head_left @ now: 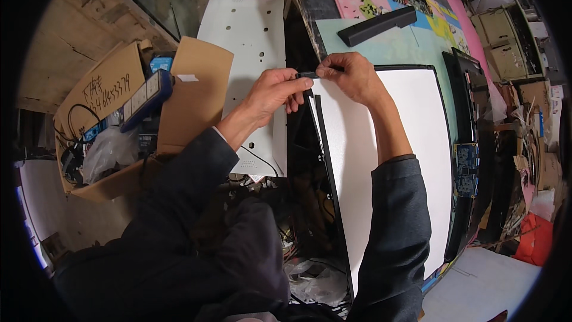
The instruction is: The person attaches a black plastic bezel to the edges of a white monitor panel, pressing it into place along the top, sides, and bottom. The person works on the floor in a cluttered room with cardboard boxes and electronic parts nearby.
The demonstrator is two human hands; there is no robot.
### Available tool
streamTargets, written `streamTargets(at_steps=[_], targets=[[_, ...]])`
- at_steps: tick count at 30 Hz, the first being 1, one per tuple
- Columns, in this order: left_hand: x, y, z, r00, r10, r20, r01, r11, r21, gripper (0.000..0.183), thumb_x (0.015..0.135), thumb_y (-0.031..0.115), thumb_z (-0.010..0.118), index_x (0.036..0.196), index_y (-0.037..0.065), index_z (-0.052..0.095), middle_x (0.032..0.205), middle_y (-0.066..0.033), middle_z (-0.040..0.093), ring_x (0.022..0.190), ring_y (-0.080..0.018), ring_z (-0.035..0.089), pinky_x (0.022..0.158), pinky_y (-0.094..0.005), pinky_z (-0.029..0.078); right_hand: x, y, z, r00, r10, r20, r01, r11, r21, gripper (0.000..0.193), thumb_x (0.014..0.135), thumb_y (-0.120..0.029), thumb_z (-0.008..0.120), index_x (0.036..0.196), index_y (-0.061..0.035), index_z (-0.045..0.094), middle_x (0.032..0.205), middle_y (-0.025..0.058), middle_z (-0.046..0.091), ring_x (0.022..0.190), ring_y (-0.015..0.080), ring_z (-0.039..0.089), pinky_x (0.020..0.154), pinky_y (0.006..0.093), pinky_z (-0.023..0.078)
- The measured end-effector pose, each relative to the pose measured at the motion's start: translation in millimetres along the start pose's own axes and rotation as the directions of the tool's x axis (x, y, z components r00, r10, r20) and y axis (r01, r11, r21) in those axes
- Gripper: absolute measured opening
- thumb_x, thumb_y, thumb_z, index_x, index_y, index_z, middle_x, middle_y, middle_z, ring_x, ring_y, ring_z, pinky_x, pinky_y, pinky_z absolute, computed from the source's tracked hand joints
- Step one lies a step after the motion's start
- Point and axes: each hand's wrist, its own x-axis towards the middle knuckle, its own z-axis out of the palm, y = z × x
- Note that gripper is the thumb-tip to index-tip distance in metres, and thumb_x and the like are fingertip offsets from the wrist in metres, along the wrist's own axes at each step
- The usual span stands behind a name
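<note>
A large white panel (pixel 411 119) with a thin black frame (pixel 329 179) lies in front of me, toward the right. At its far left corner, my left hand (pixel 275 96) pinches a short black strip piece (pixel 307 75) between thumb and fingers. My right hand (pixel 356 79) reaches across the panel and grips the same black strip from the other side, fingertips close to my left thumb. Just below my hands, the frame's left edge shows a narrow gap beside a white strip. The fingers partly cover the black strip.
An open cardboard box (pixel 193 92) at the left holds a blue handheld device (pixel 148 98), cables and a plastic bag (pixel 110 154). A perforated white sheet (pixel 253 42) stands beyond. A black bar (pixel 376 26) lies on the table; a circuit board (pixel 466 170) is at the right.
</note>
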Motion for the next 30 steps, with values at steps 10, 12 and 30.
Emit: streamTargets(at_steps=[10,12,30], targets=[[-1.0,0.3,0.4,0.998,-0.042,0.055,0.045,0.997,-0.056,0.025,0.098,0.028,0.064,0.092,0.004,0.062,0.078,-0.0072,0.067,0.066,-0.0160,0.068,0.060,-0.0282,0.057,-16.7,-0.2,-3.4,0.922,-0.209,-0.324,0.232,0.972,0.031,0.012,0.085,-0.012,0.072,0.093,-0.0035,0.074,0.082,0.0138,0.068,0.072,0.0251,0.063,0.069,0.0349,0.051],[-6.1,1.3,2.5,0.996,-0.051,0.076,0.059,0.993,-0.106,0.025,0.098,0.028,0.063,0.097,0.002,0.062,0.081,-0.0077,0.067,0.068,-0.0170,0.069,0.062,-0.0292,0.059,-32.0,-14.5,-11.4,0.956,-0.123,-0.267,0.150,0.985,0.083,0.011,0.085,-0.009,0.071,0.094,-0.0023,0.074,0.084,0.0140,0.068,0.070,0.0248,0.063,0.068,0.0344,0.051],[-13.8,-3.0,9.4,0.995,-0.003,0.100,0.012,0.996,-0.090,0.024,0.100,0.022,0.059,0.103,-0.001,0.060,0.090,-0.0059,0.064,0.075,-0.0157,0.068,0.068,-0.0304,0.061,-63.7,-22.6,6.3,0.992,-0.112,0.051,0.078,0.891,0.447,0.007,0.087,0.006,0.064,0.090,0.0021,0.060,0.081,0.0069,0.065,0.076,0.0151,0.062,0.072,0.0296,0.050]])
